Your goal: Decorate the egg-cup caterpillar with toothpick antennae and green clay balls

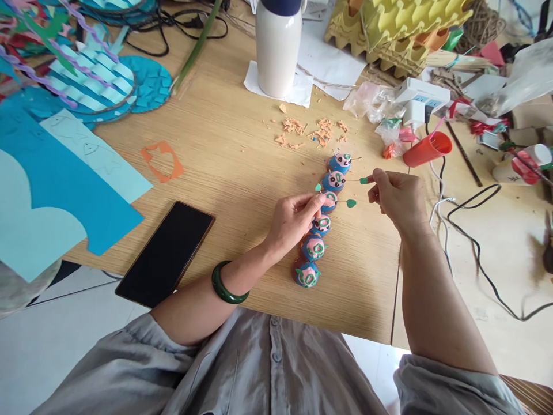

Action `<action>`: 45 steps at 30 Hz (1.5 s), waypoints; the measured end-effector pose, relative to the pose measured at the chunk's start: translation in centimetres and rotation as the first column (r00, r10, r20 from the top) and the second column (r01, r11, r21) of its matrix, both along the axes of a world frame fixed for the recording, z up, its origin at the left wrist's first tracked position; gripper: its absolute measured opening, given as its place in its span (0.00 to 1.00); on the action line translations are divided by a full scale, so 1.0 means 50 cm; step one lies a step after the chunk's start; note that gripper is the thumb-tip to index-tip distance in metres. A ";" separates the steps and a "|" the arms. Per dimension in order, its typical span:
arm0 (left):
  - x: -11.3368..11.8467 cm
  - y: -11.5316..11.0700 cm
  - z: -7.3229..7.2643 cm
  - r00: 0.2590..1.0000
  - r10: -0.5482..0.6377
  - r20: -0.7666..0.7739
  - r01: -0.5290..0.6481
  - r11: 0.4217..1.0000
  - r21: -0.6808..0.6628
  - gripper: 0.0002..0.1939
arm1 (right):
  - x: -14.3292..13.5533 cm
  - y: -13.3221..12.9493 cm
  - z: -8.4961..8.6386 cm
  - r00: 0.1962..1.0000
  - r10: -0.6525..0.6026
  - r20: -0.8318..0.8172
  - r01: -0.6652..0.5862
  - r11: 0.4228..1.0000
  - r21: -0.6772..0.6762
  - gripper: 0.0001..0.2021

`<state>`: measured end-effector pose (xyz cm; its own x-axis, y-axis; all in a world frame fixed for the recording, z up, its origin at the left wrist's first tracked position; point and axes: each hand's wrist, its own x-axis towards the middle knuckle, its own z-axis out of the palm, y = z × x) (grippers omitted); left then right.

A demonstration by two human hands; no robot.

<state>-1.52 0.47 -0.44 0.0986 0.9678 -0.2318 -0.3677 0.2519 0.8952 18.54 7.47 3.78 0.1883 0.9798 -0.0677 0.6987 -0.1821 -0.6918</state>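
A row of small blue balls [314, 248] with pink tops, green rings and dark marks runs toward me across the table. They look like clay figures, several in number. My left hand [296, 216] is closed in a pinch at the third ball from the far end [330, 200], its fingertips partly covering that ball. What they grip is hidden. A small green piece [318, 188] shows just above them. To the right, my right hand [400, 196] pinches a green clay piece [363, 180] at the end of a thin stick pointing to the second ball [334, 181]. Another green piece [351, 203] tips a stick at the third ball.
A dark phone [166, 253] lies left of my left hand. Blue paper [103, 202] and an orange cut-out [175, 164] are at left. Beyond the row are orange crumbs [294, 125] and a white bottle [279, 52]. A red cup [427, 148] and cables [470, 236] lie right.
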 end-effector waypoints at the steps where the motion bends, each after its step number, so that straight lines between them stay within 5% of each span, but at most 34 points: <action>1: 0.000 0.000 0.001 1.000 0.003 0.010 -0.003 1.000 -0.004 0.19 | 0.001 -0.001 0.003 1.000 0.000 0.001 0.000 1.000 0.015 0.17; 7: -0.001 0.006 0.017 0.978 0.013 0.210 -0.010 1.000 -0.016 0.12 | -0.015 -0.047 0.018 0.993 -0.036 -0.109 0.069 0.944 0.323 0.13; 12: -0.003 0.005 0.017 0.947 -0.020 0.320 0.014 1.000 0.019 0.15 | -0.073 -0.121 -0.011 0.981 0.140 -0.135 -0.047 0.845 0.533 0.07; 16: -0.006 -0.003 0.017 0.994 -0.034 0.100 0.016 0.984 0.178 0.28 | -0.102 -0.155 -0.036 0.928 0.302 0.217 -0.369 0.678 0.636 0.11; 19: -0.010 -0.009 0.023 0.994 0.018 -0.105 0.013 0.958 0.287 0.31 | -0.105 -0.163 -0.045 0.898 0.300 0.321 -0.439 0.604 0.665 0.14; 28: -0.011 -0.022 0.024 0.946 0.018 -0.324 0.124 0.903 0.410 0.26 | -0.105 -0.173 -0.053 0.934 0.307 0.181 -0.342 0.624 0.703 0.09; 34: -0.011 -0.013 0.023 0.935 0.211 -0.283 -0.070 0.897 0.437 0.15 | -0.094 -0.173 -0.057 0.975 0.221 -0.019 -0.147 0.708 0.691 0.05; 37: -0.012 -0.012 0.022 0.926 0.225 -0.303 -0.056 0.876 0.479 0.12 | -0.092 -0.172 -0.058 0.977 0.182 -0.110 -0.065 0.748 0.661 0.03; 45: -0.009 -0.018 0.027 0.939 0.070 -0.338 0.075 0.914 0.398 0.12 | -0.100 -0.174 -0.065 0.959 0.284 -0.011 -0.204 0.713 0.671 0.04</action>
<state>-1.95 -0.42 0.91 0.0867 0.9842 0.1542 -0.0248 -0.1526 0.9880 13.53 -1.22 0.55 -0.0325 0.7958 0.6047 0.5694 0.5120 -0.6432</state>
